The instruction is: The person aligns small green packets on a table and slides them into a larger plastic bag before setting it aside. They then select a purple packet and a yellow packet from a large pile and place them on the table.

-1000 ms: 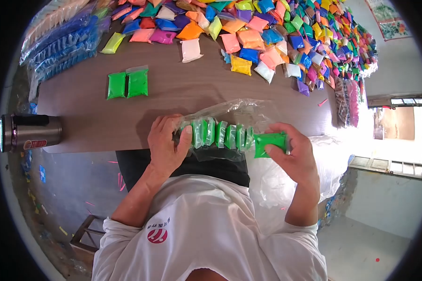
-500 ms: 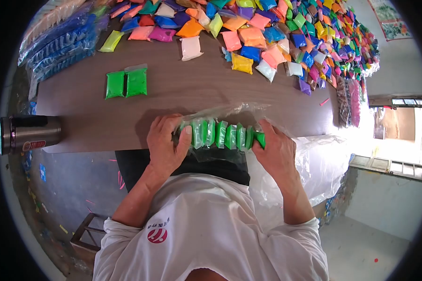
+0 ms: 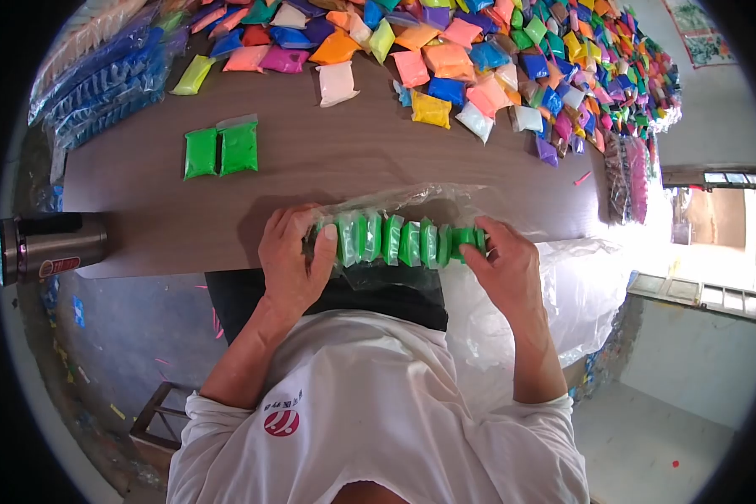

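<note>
A row of several green packets [image 3: 392, 240] stands on edge at the table's front edge, with a clear plastic bag [image 3: 420, 197] around and behind it. My left hand [image 3: 296, 256] is closed round the row's left end, thumb in front and fingers behind. At the right end, my right hand [image 3: 506, 262] pinches the last green packet [image 3: 469, 238] between thumb and fingers. Two flat green packets, a left one [image 3: 201, 153] and a right one [image 3: 238, 146], lie side by side farther back on the table.
A large pile of coloured packets [image 3: 449, 60] covers the back and right of the brown table [image 3: 328, 160]. Stacked blue packets in plastic [image 3: 113, 88] are at the back left. A metal cup [image 3: 55, 246] lies at the left edge. Clear plastic sheeting [image 3: 571, 294] hangs at the right.
My right hand has shifted slightly right, its fingers now on the end packet, which shows more plainly. The row has moved slightly left.
</note>
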{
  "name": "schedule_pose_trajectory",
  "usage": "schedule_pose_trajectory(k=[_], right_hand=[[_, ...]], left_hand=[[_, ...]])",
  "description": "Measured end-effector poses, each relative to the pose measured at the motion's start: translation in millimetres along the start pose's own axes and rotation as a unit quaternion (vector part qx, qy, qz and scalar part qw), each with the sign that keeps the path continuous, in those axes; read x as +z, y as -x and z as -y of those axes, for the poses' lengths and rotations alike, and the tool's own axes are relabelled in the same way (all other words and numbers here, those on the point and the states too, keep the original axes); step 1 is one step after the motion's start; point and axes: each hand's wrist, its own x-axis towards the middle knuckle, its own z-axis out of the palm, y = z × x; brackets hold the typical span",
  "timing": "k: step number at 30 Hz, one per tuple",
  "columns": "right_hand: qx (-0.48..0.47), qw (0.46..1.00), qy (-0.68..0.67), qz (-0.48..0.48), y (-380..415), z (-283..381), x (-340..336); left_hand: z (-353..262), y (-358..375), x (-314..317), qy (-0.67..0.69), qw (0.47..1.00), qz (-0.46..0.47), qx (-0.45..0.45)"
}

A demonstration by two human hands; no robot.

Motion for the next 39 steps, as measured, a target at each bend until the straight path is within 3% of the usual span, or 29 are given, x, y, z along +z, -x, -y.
schedule_pose_trajectory(k=[9,15,18,24,35,39], right_hand=[[-0.044,0.998,-0.026,-0.022,-15,-5,0],[-0.026,0.998,-0.052,0.020,-44,-3,-2],[-0.056,0.996,-0.075,0.007,-54,1,5],[-0.121,0.990,-0.056,-0.035,-79,8,10],[-0.139,0.986,-0.090,-0.017,-70,-8,2],[-0.097,0.992,-0.084,0.000,-64,7,-19]], left_hand=[[0,-6,-2,0.016,1.000,0.008,-0.009],[0,-20,-8,0.108,0.982,0.036,-0.150],[12,-27,-2,0.107,0.984,-0.038,-0.137],[15,-25,3,0.112,0.979,-0.088,-0.144],[15,-21,3,0.075,0.988,-0.073,-0.116],[13,-23,0,0.076,0.988,-0.062,-0.117]])
